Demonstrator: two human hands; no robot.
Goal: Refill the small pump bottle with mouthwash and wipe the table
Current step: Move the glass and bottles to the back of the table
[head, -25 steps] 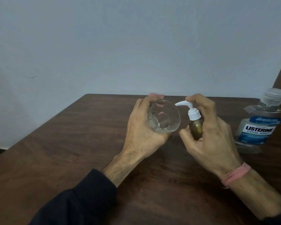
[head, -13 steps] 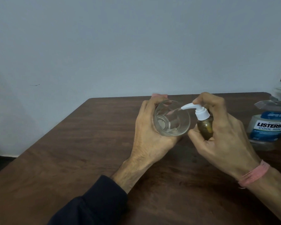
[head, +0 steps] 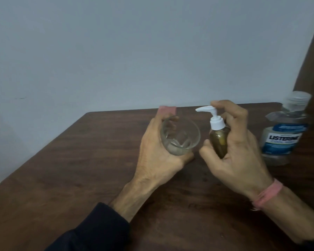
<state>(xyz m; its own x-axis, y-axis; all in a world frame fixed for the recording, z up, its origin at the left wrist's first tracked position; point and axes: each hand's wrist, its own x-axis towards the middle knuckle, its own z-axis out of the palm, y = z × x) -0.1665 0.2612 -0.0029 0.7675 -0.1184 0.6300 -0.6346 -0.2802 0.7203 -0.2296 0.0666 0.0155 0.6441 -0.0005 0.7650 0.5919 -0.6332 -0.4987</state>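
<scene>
Both grips are full: the right hand (head: 241,160) wraps the small pump bottle (head: 218,140), its forefinger resting on top of the white pump head (head: 211,115), while the left hand (head: 158,153) curls round a clear glass (head: 179,135) tilted toward the nozzle. Bottle and glass are held just above the counter (head: 80,169), near each other but apart. The nozzle looks to end short of the glass rim, so a press now would likely squirt liquid onto the wood. The bottle also leans, and a hard press could twist it in the fingers. Farther right stands the mouthwash bottle (head: 285,134), capped; a right-arm swing could knock it. A pink cloth (head: 167,109) lies at the far edge, behind the left hand.
</scene>
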